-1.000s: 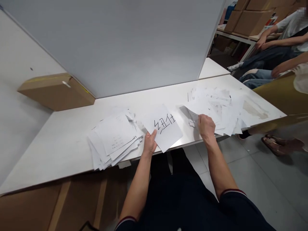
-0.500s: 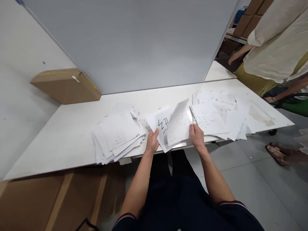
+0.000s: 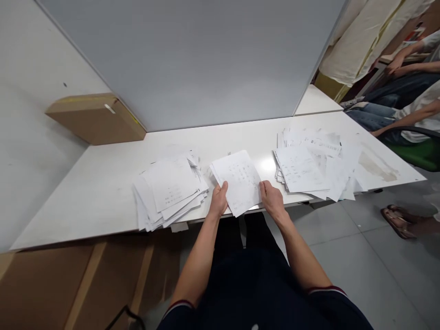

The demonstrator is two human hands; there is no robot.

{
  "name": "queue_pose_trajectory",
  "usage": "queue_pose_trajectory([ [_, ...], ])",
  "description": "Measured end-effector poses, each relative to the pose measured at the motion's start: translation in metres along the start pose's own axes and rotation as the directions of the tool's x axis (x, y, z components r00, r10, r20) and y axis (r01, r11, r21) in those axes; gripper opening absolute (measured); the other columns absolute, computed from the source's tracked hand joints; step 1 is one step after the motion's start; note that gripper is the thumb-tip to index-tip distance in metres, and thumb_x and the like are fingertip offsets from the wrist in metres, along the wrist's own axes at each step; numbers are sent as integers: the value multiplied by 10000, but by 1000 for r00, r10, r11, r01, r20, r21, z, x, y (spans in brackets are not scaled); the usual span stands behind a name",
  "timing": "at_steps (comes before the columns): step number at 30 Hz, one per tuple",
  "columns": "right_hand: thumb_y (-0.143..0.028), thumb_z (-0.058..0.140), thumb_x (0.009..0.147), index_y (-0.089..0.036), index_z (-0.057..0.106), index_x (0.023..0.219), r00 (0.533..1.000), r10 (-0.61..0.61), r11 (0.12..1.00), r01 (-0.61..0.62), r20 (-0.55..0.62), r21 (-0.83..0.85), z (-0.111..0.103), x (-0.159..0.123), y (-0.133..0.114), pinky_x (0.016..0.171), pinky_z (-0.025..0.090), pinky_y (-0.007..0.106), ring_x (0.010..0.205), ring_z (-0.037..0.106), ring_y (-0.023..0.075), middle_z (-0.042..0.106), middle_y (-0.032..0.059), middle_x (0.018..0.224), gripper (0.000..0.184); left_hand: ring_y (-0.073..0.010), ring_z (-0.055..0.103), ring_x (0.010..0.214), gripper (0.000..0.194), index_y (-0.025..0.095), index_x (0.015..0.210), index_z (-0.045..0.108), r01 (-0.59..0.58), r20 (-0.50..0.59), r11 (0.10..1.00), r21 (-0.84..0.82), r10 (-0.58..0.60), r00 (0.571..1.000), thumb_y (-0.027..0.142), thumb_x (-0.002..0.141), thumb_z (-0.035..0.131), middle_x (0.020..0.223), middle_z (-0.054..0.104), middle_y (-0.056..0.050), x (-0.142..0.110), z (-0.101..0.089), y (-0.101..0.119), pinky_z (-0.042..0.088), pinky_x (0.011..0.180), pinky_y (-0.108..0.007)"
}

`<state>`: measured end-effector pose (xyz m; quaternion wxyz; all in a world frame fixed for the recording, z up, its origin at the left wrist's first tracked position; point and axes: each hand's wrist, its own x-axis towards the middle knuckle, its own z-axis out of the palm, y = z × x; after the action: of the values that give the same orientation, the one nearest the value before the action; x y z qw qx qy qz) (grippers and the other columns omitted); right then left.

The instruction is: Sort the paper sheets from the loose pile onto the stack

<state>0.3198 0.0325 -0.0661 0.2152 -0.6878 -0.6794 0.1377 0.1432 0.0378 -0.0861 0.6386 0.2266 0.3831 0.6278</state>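
Observation:
Between my hands, a small stack of white paper sheets (image 3: 239, 181) lies tilted over the table's front edge, with faint writing on its top sheet. My left hand (image 3: 219, 199) is closed on the stack's lower left edge, thumb on top. At the right edge, my right hand (image 3: 271, 197) pinches the paper, its fingertips partly hidden. To the left of my hands rests a loose pile of papers (image 3: 172, 188). Another spread-out pile of papers (image 3: 302, 169) lies on the right, its nearest sheets a little way from my right hand.
The white table (image 3: 113, 183) runs along a grey upright panel (image 3: 213, 64). A cardboard box (image 3: 99, 119) leans at the back left, and larger cardboard boxes (image 3: 44, 284) stand below the table. Seated people (image 3: 402, 105) and a green chair (image 3: 426, 153) are on the right.
My right hand has moved left, and the lifted sheet now lies flat on the stack, covering the large black handwriting. On the right, a standing person has shifted and seated people show.

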Motion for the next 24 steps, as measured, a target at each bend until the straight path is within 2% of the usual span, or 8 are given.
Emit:
queue_pose_trajectory([
  [4, -468, 428, 841, -142, 514, 1133, 987, 34, 982, -3, -160, 190, -5, 7, 9, 728, 396, 324, 940, 524, 238, 581, 153, 1063, 446, -259, 576, 1063, 426, 124, 1050, 591, -2, 47, 999, 48, 0, 999, 390, 723, 659, 1011, 674, -113, -1, -3, -1, 424, 958, -426],
  [7, -487, 503, 782, -164, 504, 1160, 999, 26, 843, -43, 39, 536, -9, 12, 14, 724, 437, 318, 880, 558, 202, 601, 112, 1056, 498, -249, 601, 1008, 409, 126, 1028, 599, -47, 111, 990, 130, 32, 993, 422, 746, 622, 965, 681, -104, -1, -1, 2, 448, 915, -410],
  [9, -471, 501, 783, -176, 570, 1014, 986, -38, 710, -87, 161, 699, -12, 14, 13, 663, 445, 282, 766, 569, 168, 634, 51, 883, 380, -234, 610, 975, 381, 128, 990, 609, -137, 132, 963, 230, 109, 985, 434, 764, 594, 932, 683, -89, -3, 4, 10, 452, 900, -392],
  [10, -460, 500, 787, -181, 580, 940, 986, -55, 657, -85, 160, 750, -14, 14, 10, 642, 441, 267, 729, 563, 155, 627, 28, 815, 328, -225, 608, 970, 362, 131, 974, 611, -201, 148, 935, 291, 164, 975, 431, 774, 583, 930, 680, -81, -5, 7, 15, 448, 902, -379],
  [15, -412, 508, 811, -204, 541, 912, 992, -3, 485, 115, -130, 867, -20, 14, -5, 721, 444, 272, 793, 557, 151, 604, 14, 832, 233, -174, 602, 937, 304, 172, 1015, 569, -489, 263, 750, 445, 412, 872, 378, 792, 578, 948, 653, -57, -14, 25, 42, 451, 858, -310],
  [19, -418, 510, 811, -202, 526, 911, 990, -33, 469, 139, -140, 872, -5, 18, -3, 756, 445, 294, 822, 561, 165, 611, 32, 860, 239, -154, 608, 869, 251, 182, 989, 544, -530, 270, 703, 474, 456, 848, 368, 821, 541, 915, 644, -58, -10, 18, 34, 467, 784, -285],
  [22, -435, 500, 803, -195, 530, 931, 996, -51, 529, 85, -68, 845, 13, 20, 5, 749, 451, 302, 825, 562, 175, 617, 41, 864, 274, -160, 606, 884, 249, 187, 1009, 543, -504, 250, 706, 497, 439, 863, 366, 839, 508, 942, 649, -70, -3, 6, 18, 461, 795, -299],
  [24, -430, 503, 786, -186, 539, 920, 997, -36, 590, 72, -63, 804, 21, 21, 10, 757, 451, 311, 836, 564, 184, 623, 51, 872, 280, -170, 592, 937, 240, 187, 1003, 566, -523, 245, 671, 526, 470, 848, 349, 833, 514, 974, 646, -74, 0, 1, 11, 442, 848, -314],
])
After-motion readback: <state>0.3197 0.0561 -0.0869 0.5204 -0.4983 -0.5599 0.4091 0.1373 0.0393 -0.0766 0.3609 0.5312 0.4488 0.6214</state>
